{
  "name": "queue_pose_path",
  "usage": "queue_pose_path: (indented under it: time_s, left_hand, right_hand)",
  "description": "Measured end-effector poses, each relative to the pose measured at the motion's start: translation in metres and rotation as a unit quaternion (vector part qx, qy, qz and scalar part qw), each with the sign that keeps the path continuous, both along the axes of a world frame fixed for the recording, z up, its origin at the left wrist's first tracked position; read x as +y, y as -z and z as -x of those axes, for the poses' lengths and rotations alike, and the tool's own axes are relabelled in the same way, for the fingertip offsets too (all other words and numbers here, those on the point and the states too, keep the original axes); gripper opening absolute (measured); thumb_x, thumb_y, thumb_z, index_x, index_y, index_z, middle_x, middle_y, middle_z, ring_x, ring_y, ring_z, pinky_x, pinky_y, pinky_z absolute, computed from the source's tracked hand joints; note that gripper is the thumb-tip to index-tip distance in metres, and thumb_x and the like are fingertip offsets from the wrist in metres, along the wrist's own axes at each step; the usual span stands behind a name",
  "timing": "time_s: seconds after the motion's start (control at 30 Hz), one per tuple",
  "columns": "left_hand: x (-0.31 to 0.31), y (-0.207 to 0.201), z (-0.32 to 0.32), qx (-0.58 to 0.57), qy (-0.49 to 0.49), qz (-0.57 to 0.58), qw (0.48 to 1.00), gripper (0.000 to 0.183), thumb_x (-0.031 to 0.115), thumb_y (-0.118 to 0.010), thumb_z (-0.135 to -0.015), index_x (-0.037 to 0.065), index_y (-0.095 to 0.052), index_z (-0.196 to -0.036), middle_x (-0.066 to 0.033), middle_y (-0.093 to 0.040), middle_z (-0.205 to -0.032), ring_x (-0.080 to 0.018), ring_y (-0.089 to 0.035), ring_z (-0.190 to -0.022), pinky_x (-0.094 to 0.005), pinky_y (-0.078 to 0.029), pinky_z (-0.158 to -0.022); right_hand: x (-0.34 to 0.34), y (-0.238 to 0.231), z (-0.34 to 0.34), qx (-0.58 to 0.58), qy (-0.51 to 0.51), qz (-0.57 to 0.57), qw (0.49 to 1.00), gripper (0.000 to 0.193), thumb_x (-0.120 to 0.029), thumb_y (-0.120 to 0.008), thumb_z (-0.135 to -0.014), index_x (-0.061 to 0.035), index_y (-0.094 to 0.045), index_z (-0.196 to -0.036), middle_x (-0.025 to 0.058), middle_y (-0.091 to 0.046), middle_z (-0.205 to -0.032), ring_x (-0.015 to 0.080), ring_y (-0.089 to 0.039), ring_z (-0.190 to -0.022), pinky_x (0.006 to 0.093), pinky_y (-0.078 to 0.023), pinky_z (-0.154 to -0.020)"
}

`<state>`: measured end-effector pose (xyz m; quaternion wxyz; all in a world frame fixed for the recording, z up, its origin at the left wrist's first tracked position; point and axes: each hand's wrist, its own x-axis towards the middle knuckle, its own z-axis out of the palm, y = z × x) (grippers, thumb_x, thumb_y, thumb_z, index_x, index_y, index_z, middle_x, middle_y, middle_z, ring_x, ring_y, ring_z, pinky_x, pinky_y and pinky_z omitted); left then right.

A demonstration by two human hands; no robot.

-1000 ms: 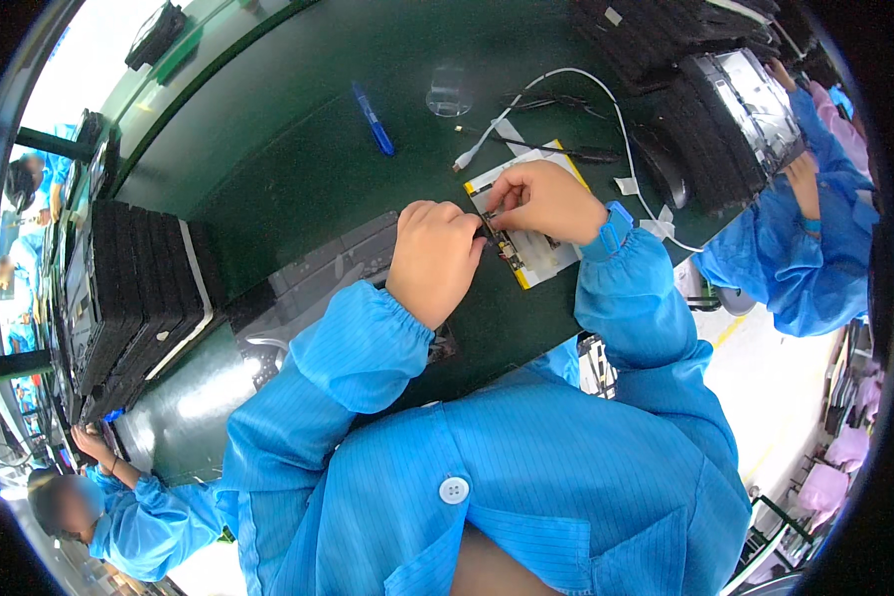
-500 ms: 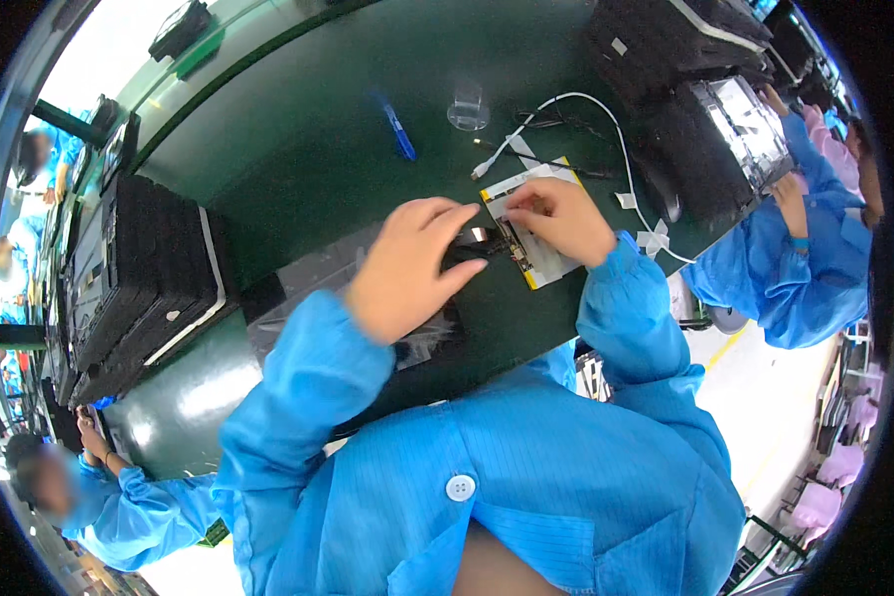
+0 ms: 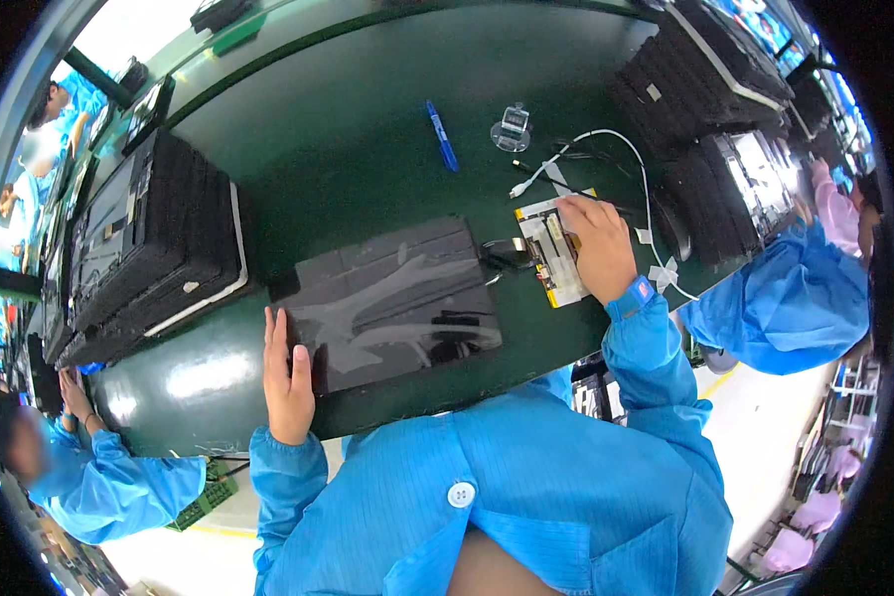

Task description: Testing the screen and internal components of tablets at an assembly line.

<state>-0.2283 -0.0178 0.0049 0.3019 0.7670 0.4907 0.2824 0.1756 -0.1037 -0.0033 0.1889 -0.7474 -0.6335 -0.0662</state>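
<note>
A flat black screen panel [image 3: 392, 298] under a wrinkled clear film lies in front of me on the green table. My left hand [image 3: 290, 382] is upright at the panel's left edge, fingers stretched and holding nothing. To the panel's right, a short black cable with a connector [image 3: 507, 253] runs toward a flat white battery pack [image 3: 558, 283] with yellow edges and a small circuit strip. My right hand [image 3: 604, 248] lies over the pack's right part, its fingers extended and resting on it. What is under the fingers is hidden.
Beyond the panel are a blue pen [image 3: 442, 136] and a clear plastic stand [image 3: 513, 129]. A white cable [image 3: 638, 159] loops past the pack, taped down near a black mouse [image 3: 675, 233]. Black foam-layered stacks stand left [image 3: 159, 238] and right [image 3: 710, 189]. Co-workers sit on both sides.
My left hand has moved left and nearer to me, from beside the connector to the panel's left edge, uncovering the panel. My right hand has gone from a pinch to lying flatter on the pack.
</note>
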Motion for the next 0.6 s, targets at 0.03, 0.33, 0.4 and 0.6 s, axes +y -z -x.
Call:
queue_pose_path:
  time_s: [0.03,0.33,0.4,0.6]
  left_hand:
    - [-0.002,0.002,-0.003,-0.049,-0.012,0.023,0.998,0.044,0.02,-0.041,-0.093,0.0,-0.037,-0.132,-0.0208,-0.029,-0.142,-0.0312,-0.029,-0.131,-0.0351,-0.021,-0.106]
    - [-0.002,-0.014,-0.002,-0.273,-0.04,0.163,0.947,0.04,0.018,-0.042,-0.094,-0.004,-0.043,-0.127,-0.0186,-0.037,-0.137,-0.0248,-0.032,-0.129,-0.0326,-0.022,-0.106]
    - [0.0,-0.025,-0.004,-0.356,0.0,0.176,0.918,0.039,0.018,-0.041,-0.094,-0.004,-0.043,-0.127,-0.017,-0.039,-0.136,-0.0233,-0.035,-0.126,-0.0326,-0.026,-0.104]
    - [0.04,-0.051,-0.02,-0.479,-0.067,0.31,0.819,0.041,0.007,-0.049,-0.086,0.001,-0.041,-0.125,-0.0157,-0.054,-0.119,-0.0248,-0.055,-0.101,-0.0343,-0.042,-0.091]
  right_hand:
    - [0.001,0.001,0.001,-0.003,-0.007,0.001,1.0,0.04,-0.003,-0.046,-0.076,-0.008,-0.055,-0.114,0.0067,-0.053,-0.116,0.0266,-0.047,-0.108,0.0384,-0.038,-0.09]
    - [0.008,-0.003,0.003,-0.036,-0.026,0.048,0.998,0.037,-0.006,-0.045,-0.079,-0.0047,-0.053,-0.115,0.0089,-0.051,-0.117,0.0277,-0.046,-0.109,0.0382,-0.039,-0.089]
    - [0.008,-0.003,0.003,-0.037,-0.039,0.045,0.998,0.038,-0.005,-0.044,-0.079,-0.0045,-0.053,-0.115,0.0094,-0.051,-0.117,0.0283,-0.047,-0.108,0.0385,-0.039,-0.089]
    - [0.004,-0.019,0.012,0.051,-0.021,0.005,0.998,0.049,0.003,-0.047,-0.073,-0.004,-0.049,-0.122,0.016,-0.05,-0.118,0.0322,-0.045,-0.111,0.0421,-0.036,-0.095]
